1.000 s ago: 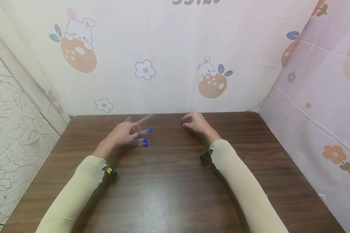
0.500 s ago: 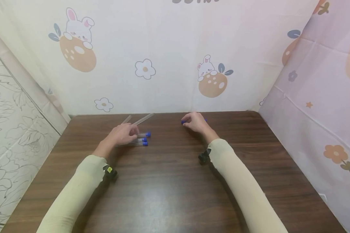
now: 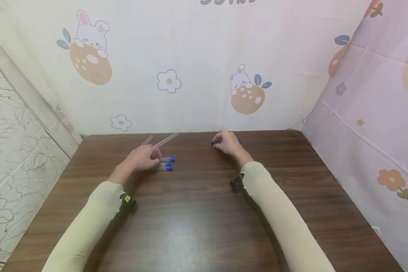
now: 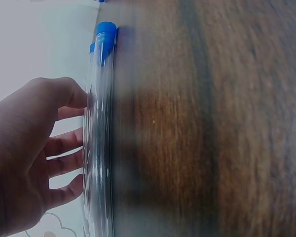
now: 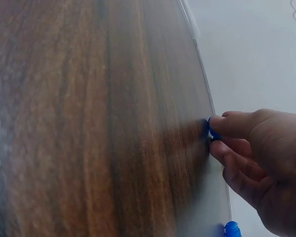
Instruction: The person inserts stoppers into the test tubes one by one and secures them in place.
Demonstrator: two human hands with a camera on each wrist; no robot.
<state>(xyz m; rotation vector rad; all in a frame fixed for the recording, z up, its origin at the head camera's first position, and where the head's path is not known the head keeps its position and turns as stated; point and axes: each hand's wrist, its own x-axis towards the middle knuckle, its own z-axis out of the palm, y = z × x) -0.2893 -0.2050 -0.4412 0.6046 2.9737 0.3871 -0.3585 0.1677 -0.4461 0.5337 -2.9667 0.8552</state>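
Observation:
Thumb and fingers of my left hand [image 3: 142, 156] are at a clear test tube [image 3: 164, 159] with a blue cap, at the far left of the table. Two more capped test tubes [image 3: 164, 168] lie beside it on the near side, roughly parallel. In the left wrist view, the nearest test tube [image 4: 101, 123] covers the fingertips. At the table's far edge my right hand [image 3: 227, 143] pinches a small blue cap [image 5: 213, 127] between thumb and finger, down at the wood. Another blue cap [image 5: 232, 229] lies just beyond that hand.
Two clear tubes without visible caps, a longer-looking tube [image 3: 166, 139] and a partly hidden tube [image 3: 147, 139], lie slanted behind my left hand. The brown wooden table [image 3: 204, 211] ends at a printed curtain [image 3: 197, 105]. Black wrist cameras sit on both sleeves.
My left hand has brought its capped test tube toward me, closer to the other two. My right hand has barely shifted; the cap beyond it has come into sight.

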